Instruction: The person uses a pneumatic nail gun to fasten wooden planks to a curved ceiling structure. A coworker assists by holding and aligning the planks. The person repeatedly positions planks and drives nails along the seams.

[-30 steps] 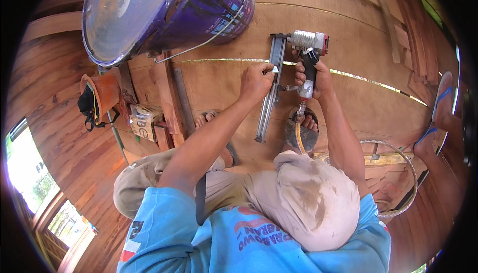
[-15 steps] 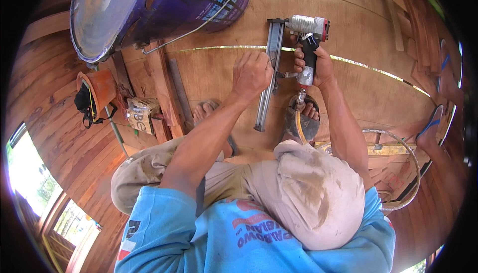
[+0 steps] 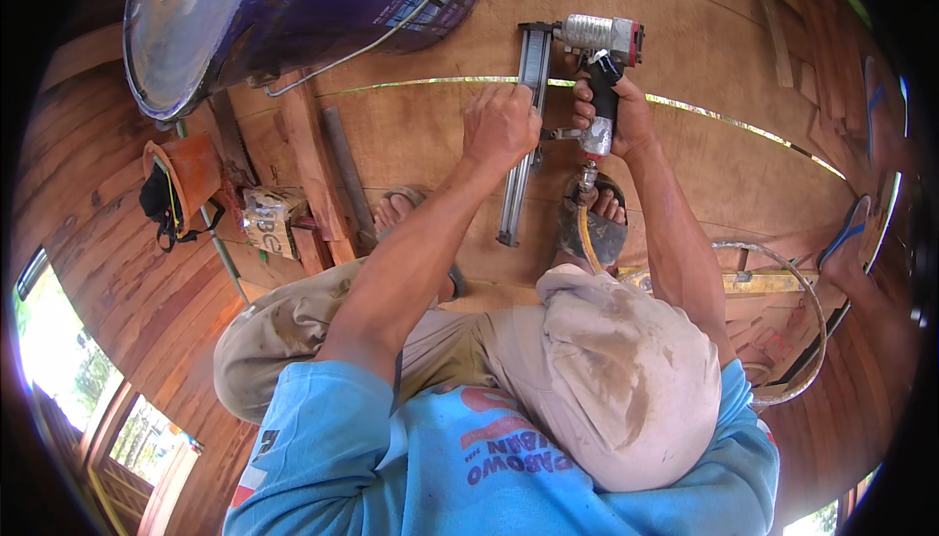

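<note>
My right hand (image 3: 626, 111) is wrapped round the black grip of an air nail gun (image 3: 601, 39), which has a silver body and red trim. The gun's long metal magazine (image 3: 515, 189) slants down between my feet. My left hand (image 3: 501, 127) is closed in a fist against the magazine's left side, fingertips overlapping its rail. Whatever sits inside that fist is hidden. A yellowish air hose (image 3: 585, 238) joins the fitting below the gun's handle and runs down past my right knee.
A dark purple bucket (image 3: 391, 8) with a wire handle lies tipped at upper left. Below it are an orange helmet (image 3: 194, 169), a cardboard box (image 3: 272, 221) and timber pieces (image 3: 318, 159). A lit gap crosses the plywood (image 3: 685, 47). Another person's sandalled foot (image 3: 843, 243) is at right.
The whole view has shifted slightly, with the gun and bucket now higher in the picture. My left fist sits a little further over the magazine. My right hand keeps its grip.
</note>
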`<state>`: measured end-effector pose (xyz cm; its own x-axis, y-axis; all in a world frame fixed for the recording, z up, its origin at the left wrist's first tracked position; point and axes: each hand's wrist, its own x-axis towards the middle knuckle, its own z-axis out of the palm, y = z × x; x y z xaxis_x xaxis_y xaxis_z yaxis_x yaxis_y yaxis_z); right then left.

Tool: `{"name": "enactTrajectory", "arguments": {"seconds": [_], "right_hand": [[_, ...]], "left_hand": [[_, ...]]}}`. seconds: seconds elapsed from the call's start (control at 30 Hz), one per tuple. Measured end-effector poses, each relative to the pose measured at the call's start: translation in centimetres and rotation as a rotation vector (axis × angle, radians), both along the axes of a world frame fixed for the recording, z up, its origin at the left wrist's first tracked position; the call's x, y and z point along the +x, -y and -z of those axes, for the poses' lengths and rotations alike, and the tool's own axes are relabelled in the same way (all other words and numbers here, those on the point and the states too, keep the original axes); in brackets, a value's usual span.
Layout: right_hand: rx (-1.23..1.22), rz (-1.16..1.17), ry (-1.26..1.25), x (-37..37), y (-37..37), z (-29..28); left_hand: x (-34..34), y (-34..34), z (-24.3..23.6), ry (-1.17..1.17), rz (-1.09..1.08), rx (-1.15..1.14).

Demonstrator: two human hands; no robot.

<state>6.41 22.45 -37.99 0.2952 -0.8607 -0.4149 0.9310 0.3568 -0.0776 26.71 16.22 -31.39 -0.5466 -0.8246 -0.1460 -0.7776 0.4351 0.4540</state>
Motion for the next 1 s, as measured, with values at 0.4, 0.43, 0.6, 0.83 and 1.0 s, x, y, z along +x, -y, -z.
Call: {"name": "enactTrajectory", "arguments": {"seconds": [0.4, 0.43, 0.6, 0.83, 1.0], "right_hand": [[-0.009, -0.001, 0.034, 0.1, 0.0, 0.1], [-0.008, 0.002, 0.032, 0.1, 0.0, 0.1], [-0.022, 0.006, 0.025, 0.1, 0.0, 0.1], [-0.021, 0.015, 0.054, 0.1, 0.0, 0.2], [-0.02, 0.014, 0.061, 0.1, 0.1, 0.1]], "left_hand": [[1.3, 0.9, -1.2, -0.03, -0.04, 0.176], [1.3, 0.8, -1.2, -0.069, -0.028, 0.143], [1.4, 0.9, -0.4, -0.138, 0.049, 0.029], [1.5, 1.1, 0.9, -0.107, 0.001, 0.043], [1.5, 1.0, 0.9, -0.114, -0.031, 0.052]]}}
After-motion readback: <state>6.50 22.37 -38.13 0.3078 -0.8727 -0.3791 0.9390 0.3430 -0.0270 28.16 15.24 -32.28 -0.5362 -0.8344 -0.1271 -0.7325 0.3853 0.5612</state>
